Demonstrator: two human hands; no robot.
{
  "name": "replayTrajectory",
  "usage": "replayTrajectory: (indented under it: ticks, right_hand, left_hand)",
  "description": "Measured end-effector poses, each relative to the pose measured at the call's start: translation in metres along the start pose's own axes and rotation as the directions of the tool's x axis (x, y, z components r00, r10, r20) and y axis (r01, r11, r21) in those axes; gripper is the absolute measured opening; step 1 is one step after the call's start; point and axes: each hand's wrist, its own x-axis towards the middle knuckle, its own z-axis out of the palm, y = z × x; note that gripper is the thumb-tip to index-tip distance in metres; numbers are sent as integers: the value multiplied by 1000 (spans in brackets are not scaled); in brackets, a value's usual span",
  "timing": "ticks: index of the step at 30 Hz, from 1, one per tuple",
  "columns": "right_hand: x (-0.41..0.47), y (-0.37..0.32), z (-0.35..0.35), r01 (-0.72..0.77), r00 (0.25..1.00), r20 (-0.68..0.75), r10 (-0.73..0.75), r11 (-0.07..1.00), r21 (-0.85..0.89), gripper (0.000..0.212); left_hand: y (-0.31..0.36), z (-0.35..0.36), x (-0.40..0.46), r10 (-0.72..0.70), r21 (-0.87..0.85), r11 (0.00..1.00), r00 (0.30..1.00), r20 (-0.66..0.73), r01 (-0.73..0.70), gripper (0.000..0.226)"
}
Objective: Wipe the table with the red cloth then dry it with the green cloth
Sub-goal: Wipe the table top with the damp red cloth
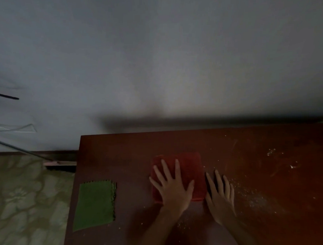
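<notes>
Currently, status by item:
Table: dark reddish-brown top, set against a pale wall; its left edge borders a patterned floor.
Red cloth: folded into a rough square, lying flat near the middle of the top.
Left hand: palm down on the red cloth, fingers spread and flat, pressing rather than gripping.
Right hand: flat on the bare top just beside the red cloth's right edge, fingers extended, holding nothing.
Green cloth: flat near the table's left edge, well apart from both hands, untouched.
Crumbs: pale specks scattered on the top to the right of the right hand, with a few near the front edge.
Smears: faint streaks and bright spots farther right.
Lighting: dim; fine detail is unclear.
</notes>
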Motion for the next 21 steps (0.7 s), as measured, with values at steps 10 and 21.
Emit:
replayTrajectory:
  ticks: [10, 21]
  right_hand:
    - [10, 7, -21, 49, 997, -61, -41, 989, 139, 54]
    - [45, 97, -40, -96, 959, -249, 138, 980, 174, 56]
  left_hand:
    - [-112, -52, 72, 4, 171, 985, 993, -118, 16, 60]
    - [-181, -104, 120, 351, 290, 904, 933, -80, -315, 74]
